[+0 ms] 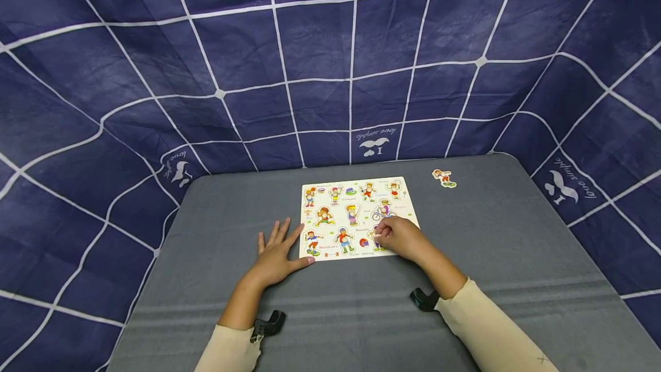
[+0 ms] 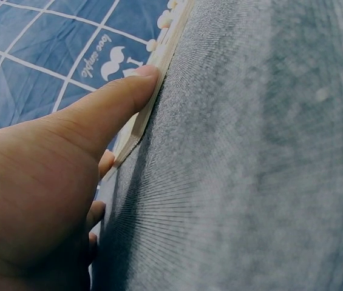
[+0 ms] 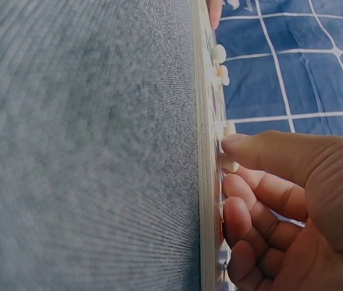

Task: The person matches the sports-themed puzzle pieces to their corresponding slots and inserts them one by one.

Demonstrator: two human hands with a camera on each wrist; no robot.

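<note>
A white wooden peg puzzle board (image 1: 341, 215) with cartoon sports figures lies on the grey table. My left hand (image 1: 276, 257) is spread at its lower left corner, the thumb resting on the board's edge; the left wrist view shows that thumb (image 2: 122, 94) on the rim. At the lower right corner, my right hand (image 1: 405, 238) pinches the small knob of a puzzle piece (image 1: 379, 245), which is partly covered by the fingers. From the right wrist, the pale knob (image 3: 230, 163) shows between thumb and curled fingers. That piece lies at the board's surface.
One loose puzzle piece (image 1: 444, 178), a figure in red and white, lies on the table (image 1: 496, 245) beyond the board's upper right corner. Blue cloth (image 1: 330, 102) with white grid lines hangs behind the table and at both sides.
</note>
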